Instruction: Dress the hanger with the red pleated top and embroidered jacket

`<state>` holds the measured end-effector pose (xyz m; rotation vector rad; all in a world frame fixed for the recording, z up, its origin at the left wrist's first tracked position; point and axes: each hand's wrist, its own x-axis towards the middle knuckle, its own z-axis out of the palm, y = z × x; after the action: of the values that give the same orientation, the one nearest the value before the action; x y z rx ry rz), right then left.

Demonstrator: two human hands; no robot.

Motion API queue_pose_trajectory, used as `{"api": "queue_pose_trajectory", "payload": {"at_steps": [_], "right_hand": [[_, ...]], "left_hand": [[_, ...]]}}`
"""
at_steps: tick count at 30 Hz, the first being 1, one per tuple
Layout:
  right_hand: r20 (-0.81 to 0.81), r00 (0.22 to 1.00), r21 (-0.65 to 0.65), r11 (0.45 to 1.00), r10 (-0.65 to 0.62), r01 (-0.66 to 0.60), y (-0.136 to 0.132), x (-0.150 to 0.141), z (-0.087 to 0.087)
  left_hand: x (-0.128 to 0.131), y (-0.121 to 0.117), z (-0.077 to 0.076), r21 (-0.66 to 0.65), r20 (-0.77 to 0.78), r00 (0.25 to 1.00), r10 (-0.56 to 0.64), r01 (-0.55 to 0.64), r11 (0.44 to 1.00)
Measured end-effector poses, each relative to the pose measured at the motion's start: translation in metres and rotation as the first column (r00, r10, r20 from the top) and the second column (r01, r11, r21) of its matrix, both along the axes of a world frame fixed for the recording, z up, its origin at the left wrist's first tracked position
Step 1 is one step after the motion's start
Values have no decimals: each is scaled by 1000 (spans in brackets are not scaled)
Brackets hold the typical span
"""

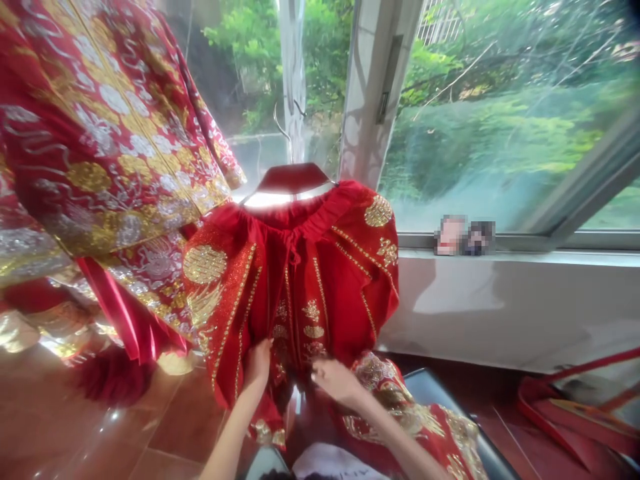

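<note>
A red skirt with gold embroidery [305, 280] hangs from a red hanger [290, 179] in front of the window. My left hand [259, 363] grips the skirt's fabric low on its left side, fingers closed into the cloth. My right hand [334, 379] pinches the fabric near the skirt's lower middle. Part of the skirt's hem [400, 413] drapes down over a dark surface below my right arm.
A red and gold embroidered robe [100, 147] hangs at the left, reaching the brown tiled floor [165, 427]. A white window sill [515, 257] carries two small blurred items [465, 237]. Red straps [575, 407] lie at the right. A dark case edge [440, 390] sits below.
</note>
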<state>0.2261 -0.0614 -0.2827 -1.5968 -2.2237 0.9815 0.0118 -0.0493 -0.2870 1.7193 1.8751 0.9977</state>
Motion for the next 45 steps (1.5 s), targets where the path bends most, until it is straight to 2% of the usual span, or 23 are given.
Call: {"api": "queue_pose_trajectory", "payload": {"at_steps": [2, 3, 4, 5, 7, 9, 11, 13, 16, 20, 22, 25, 27, 29, 31, 32, 34, 36, 37, 38, 40, 43, 45], "right_hand": [[-107, 994, 213, 977, -3, 26, 17, 11, 39], [-212, 977, 396, 913, -12, 97, 25, 18, 63], [-325, 946, 576, 794, 4, 195, 33, 24, 88], [-379, 923, 733, 631, 68, 254, 42, 28, 114], [-357, 907, 898, 351, 223, 267, 61, 31, 160], [-253, 920, 954, 237, 301, 184, 80, 25, 192], [-158, 953, 961, 262, 258, 89, 98, 16, 206], [-92, 979, 940, 339, 182, 26, 109, 10, 208], [-65, 980, 907, 421, 187, -20, 107, 12, 202], [-50, 954, 868, 486, 295, -105, 77, 20, 196], [2, 930, 870, 457, 368, -183, 59, 18, 192], [66, 886, 934, 284, 458, -216, 40, 13, 187], [44, 883, 965, 209, 467, -159, 34, 15, 188], [-47, 914, 973, 227, 403, -50, 31, 26, 194], [-100, 936, 947, 321, 339, -15, 24, 41, 203], [-86, 925, 922, 382, 369, -67, 18, 49, 208], [-19, 796, 831, 452, 605, -324, 0, 62, 212], [4, 540, 757, 351, 841, -552, -22, 67, 211], [6, 425, 752, 276, 905, -598, -33, 66, 208], [4, 369, 768, 234, 929, -597, -42, 63, 203], [-37, 460, 819, 290, 887, -494, -53, 51, 192], [-161, 806, 774, 579, 569, -255, -43, 23, 169], [-194, 948, 686, 726, 251, -52, -23, 3, 151]], "left_hand": [[-5, -6, 11, -52, -24, 999, -36, 35, 998], [-5, -9, 27, -76, -32, 997, -67, 65, 995], [-3, -11, 47, -90, -35, 993, -113, 109, 990], [1, -12, 72, -87, -37, 987, -154, 150, 985], [12, -13, 128, 58, -45, 968, -245, 247, 967], [26, -6, 181, 345, -189, 953, -236, 289, 893], [38, 9, 217, 527, -418, 898, -134, 360, 770], [45, 27, 232, 533, -581, 814, -18, 397, 747], [47, 42, 224, 452, -706, 708, 11, 439, 777], [38, 28, 203, 392, -718, 692, -81, 496, 775], [32, 16, 198, 350, -705, 692, -153, 528, 773], [24, 3, 198, 323, -692, 687, -222, 569, 756], [18, -1, 200, 323, -677, 690, -256, 591, 739], [12, -3, 202, 309, -646, 697, -311, 611, 729], [7, -5, 203, 288, -611, 711, -348, 609, 739], [5, -6, 202, 284, -604, 719, -344, 597, 750], [7, -7, 201, 290, -623, 725, -294, 563, 774], [13, -6, 198, 307, -678, 702, -220, 542, 783], [16, -6, 196, 317, -708, 683, -179, 535, 783], [20, -4, 194, 328, -738, 661, -135, 526, 785], [28, -1, 189, 340, -792, 609, -45, 501, 796], [34, 3, 185, 312, -838, 546, 8, 468, 827], [36, 4, 185, 275, -835, 549, -32, 468, 840]]}}
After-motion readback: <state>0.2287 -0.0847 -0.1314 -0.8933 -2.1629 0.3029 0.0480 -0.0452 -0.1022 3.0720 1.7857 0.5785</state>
